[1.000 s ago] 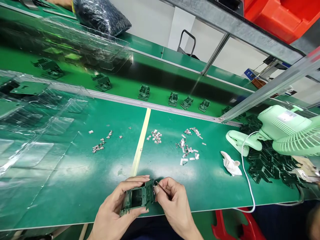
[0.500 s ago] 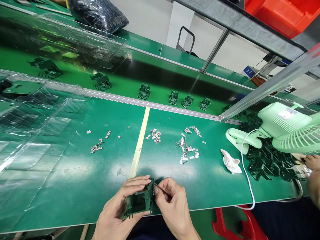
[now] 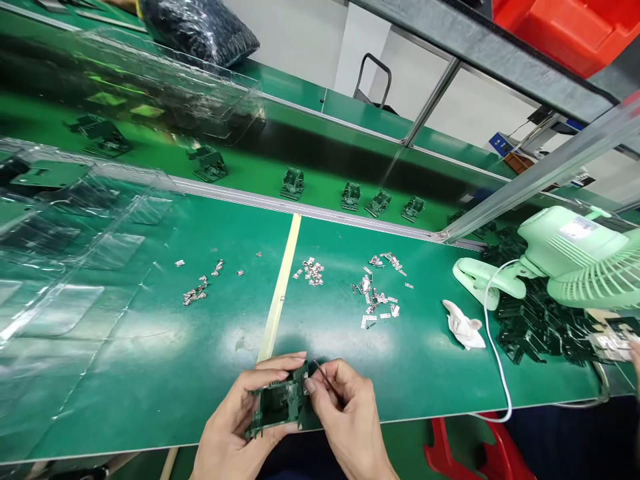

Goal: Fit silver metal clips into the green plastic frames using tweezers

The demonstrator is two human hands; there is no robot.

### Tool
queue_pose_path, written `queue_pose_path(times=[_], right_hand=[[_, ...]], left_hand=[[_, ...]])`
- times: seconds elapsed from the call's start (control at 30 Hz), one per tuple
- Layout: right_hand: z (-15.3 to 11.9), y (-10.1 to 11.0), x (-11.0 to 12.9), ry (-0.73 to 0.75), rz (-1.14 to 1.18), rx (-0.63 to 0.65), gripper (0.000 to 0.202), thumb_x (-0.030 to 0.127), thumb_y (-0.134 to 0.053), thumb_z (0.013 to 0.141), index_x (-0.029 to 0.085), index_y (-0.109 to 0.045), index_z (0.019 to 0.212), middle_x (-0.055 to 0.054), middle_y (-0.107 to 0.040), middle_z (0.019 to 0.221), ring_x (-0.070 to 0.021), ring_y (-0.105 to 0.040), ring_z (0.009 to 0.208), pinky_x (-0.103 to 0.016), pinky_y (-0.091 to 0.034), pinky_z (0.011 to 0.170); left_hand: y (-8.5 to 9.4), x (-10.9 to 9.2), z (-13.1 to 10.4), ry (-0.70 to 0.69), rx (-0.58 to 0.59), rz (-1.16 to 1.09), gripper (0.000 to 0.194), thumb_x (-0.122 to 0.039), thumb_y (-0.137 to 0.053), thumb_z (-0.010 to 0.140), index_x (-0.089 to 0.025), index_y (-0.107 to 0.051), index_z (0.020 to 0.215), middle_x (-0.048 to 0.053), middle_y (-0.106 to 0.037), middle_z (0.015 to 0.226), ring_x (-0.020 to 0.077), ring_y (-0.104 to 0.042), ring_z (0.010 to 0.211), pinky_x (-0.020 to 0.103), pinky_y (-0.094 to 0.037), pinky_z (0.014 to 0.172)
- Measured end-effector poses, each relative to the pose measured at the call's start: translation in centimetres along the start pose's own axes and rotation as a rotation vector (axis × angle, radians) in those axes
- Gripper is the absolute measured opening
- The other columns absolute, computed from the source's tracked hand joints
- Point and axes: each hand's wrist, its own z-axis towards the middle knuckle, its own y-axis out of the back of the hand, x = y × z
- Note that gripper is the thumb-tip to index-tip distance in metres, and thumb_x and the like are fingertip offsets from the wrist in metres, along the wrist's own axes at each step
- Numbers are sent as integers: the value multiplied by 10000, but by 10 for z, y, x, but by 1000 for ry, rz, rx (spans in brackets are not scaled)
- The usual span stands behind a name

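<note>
The green housing (image 3: 277, 405), clasped by its outer walls between the left fingers (image 3: 280, 363), is probably light, stiff and brittle at its thin edges, so those walls suit gripping, while the right fingers (image 3: 321, 398) pinch a slim dark tool (image 3: 326, 377) beside it.

There is one held tool (image 3: 326, 377), one fan (image 3: 560, 237) and one white cloth (image 3: 465, 328).

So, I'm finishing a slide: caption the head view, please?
Left hand holds a green part while the right hand holds a thin dark stick beside it, small shiny pieces beyond.
</note>
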Motion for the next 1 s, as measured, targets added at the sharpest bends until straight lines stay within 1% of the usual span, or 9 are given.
queue_pose_path(times=[0.1,0.2,0.43,0.6,0.7,0.8,0.87,0.93,1.0], right_hand=[[-6,8,-1,179,-126,5,294,401,-481,1072,209,-677,965,-19,-628,783,-157,-538,678,-282,-427,632],[-10,9,-9,338,-262,7,352,354,-383,1107,220,-698,1028,-36,-648,796,-170,-573,667,-303,-449,647],[-11,-4,-31,503,-415,22,393,224,-333,1095,218,-701,1232,-69,-716,818,-194,-655,642,-320,-523,631],[-11,-7,-43,595,-492,-47,393,142,-363,1067,227,-653,1318,-85,-769,908,-222,-733,730,-330,-549,637],[-12,-9,-49,617,-580,-84,435,91,-370,1038,233,-603,1377,-81,-780,931,-231,-758,751,-337,-555,642],[-10,-2,-42,587,-650,-47,472,62,-367,1001,237,-597,1375,-73,-778,918,-235,-759,730,-338,-543,646],[-1,9,-28,568,-681,98,409,73,-385,1002,245,-645,1267,-48,-762,859,-218,-739,700,-320,-521,650],[15,22,-9,544,-718,256,328,99,-392,1031,246,-665,1138,-25,-746,850,-190,-717,707,-293,-501,672],[40,34,9,513,-783,245,318,132,-361,1070,236,-661,1064,-17,-731,887,-167,-699,734,-268,-484,686]], left_hand=[[0,-3,3,114,-59,-78,345,-341,-851,831,-256,-636,1088,91,-740,1282,324,-693,1257,360,-626,965],[-1,-4,6,179,-48,-161,356,-393,-836,838,-254,-631,1094,96,-734,1290,342,-695,1242,393,-617,971],[-2,-7,8,255,12,-284,471,-569,-839,784,-251,-640,1067,120,-743,1249,372,-697,1208,415,-623,916],[4,-4,13,254,82,-233,443,-535,-809,825,-241,-635,1107,141,-735,1289,379,-683,1232,422,-622,921],[2,-6,16,252,49,-254,449,-534,-822,814,-237,-630,1090,137,-740,1272,355,-697,1194,383,-626,887],[2,-11,20,236,19,-249,444,-556,-802,827,-230,-629,1072,151,-743,1267,349,-705,1188,360,-635,850],[5,-11,22,218,41,-173,411,-526,-799,839,-223,-641,1066,162,-747,1282,348,-725,1172,370,-644,856],[9,-8,24,177,45,-17,341,-458,-824,828,-222,-645,996,158,-760,1278,337,-749,1147,374,-647,877],[10,1,26,79,21,198,297,-403,-837,814,-235,-611,906,145,-770,1269,324,-757,1141,377,-642,898]])
